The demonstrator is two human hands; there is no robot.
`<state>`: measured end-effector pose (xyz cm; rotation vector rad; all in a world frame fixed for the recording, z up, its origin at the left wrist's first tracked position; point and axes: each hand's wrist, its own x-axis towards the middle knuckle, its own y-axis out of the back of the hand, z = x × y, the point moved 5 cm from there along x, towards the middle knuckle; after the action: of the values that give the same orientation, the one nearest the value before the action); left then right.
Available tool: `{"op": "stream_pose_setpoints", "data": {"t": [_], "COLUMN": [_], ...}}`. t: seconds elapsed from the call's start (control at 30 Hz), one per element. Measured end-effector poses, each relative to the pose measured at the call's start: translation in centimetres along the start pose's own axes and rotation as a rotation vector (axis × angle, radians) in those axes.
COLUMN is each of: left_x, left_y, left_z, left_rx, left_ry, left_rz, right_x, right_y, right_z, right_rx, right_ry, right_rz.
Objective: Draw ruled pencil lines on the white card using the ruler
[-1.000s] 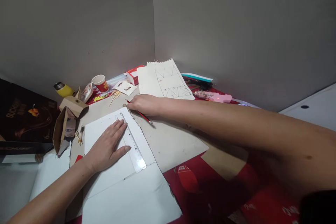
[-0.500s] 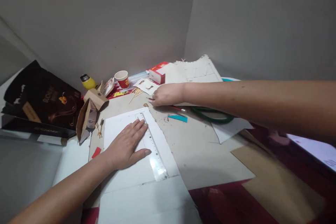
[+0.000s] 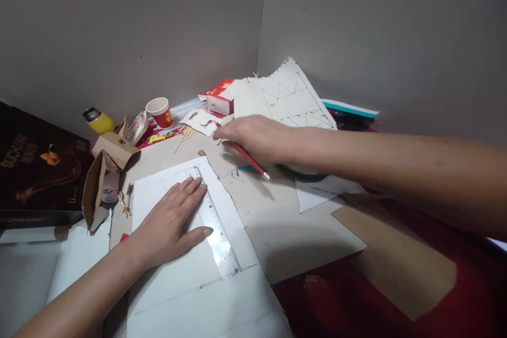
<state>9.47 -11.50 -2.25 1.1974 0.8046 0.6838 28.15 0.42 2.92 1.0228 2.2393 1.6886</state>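
My left hand [image 3: 172, 224] lies flat with fingers spread on a white sheet [image 3: 178, 269], its fingertips pressing the edge of a clear plastic ruler [image 3: 216, 229] that runs along the sheet's right side. My right hand [image 3: 253, 137] hovers just beyond the sheet's far corner, fingers closed round a red pencil [image 3: 251, 161] whose silver end points back toward me. A teal strip and a green ring show partly under that hand.
Grey board [image 3: 285, 222] covers the red tabletop. At the back stand a red paper cup [image 3: 159, 112], a yellow bottle [image 3: 97, 121], a red-white box [image 3: 219, 99], toothpicks [image 3: 184, 134] and a sheet with drawn triangles [image 3: 291, 97]. Torn cardboard boxes [image 3: 105, 169] and a dark carton [image 3: 34, 169] lie left. Brown card [image 3: 396, 261] lies right.
My right hand has lifted from the board with the red pencil in it and drawn slightly back toward me. The left hand stays flat on the sheet and ruler.
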Motion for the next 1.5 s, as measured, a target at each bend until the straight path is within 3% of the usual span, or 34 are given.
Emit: {"op": "stream_pose_setpoints", "data": {"t": [0.13, 0.2, 0.4, 0.6, 0.73, 0.97, 1.13, 1.5], "left_x": [0.5, 0.7, 1.2, 1.4, 1.7, 1.8, 1.7, 1.5], "left_y": [0.3, 0.4, 0.7, 1.0, 1.1, 1.2, 1.2, 1.5], "left_z": [-0.2, -0.4, -0.6, -0.3, -0.4, -0.2, 0.0, -0.3], "left_rx": [0.022, 0.034, 0.062, 0.054, 0.049, 0.081, 0.101, 0.07], "left_ry": [-0.031, -0.048, -0.079, -0.054, -0.089, -0.128, -0.124, -0.114], "left_rz": [-0.003, 0.0, 0.016, 0.048, 0.106, 0.165, 0.171, 0.123], "right_x": [-4.7, -6.8, -10.6, -11.0, -11.3, -11.5, -11.3, -11.2], "right_y": [-0.5, -0.8, -1.6, -2.9, -3.5, -4.0, -4.5, -5.1], "right_z": [-4.1, -5.5, -6.0, -6.0, -5.2, -5.3, -5.6, -4.9], "right_rx": [0.168, 0.275, 0.633, 0.907, 0.971, 0.934, 0.873, 0.944], "right_ry": [-0.105, -0.136, -0.422, -0.533, -0.627, -0.567, -0.516, -0.632], "right_rz": [0.158, 0.17, 0.246, 0.425, 0.406, 0.355, 0.315, 0.33]}}
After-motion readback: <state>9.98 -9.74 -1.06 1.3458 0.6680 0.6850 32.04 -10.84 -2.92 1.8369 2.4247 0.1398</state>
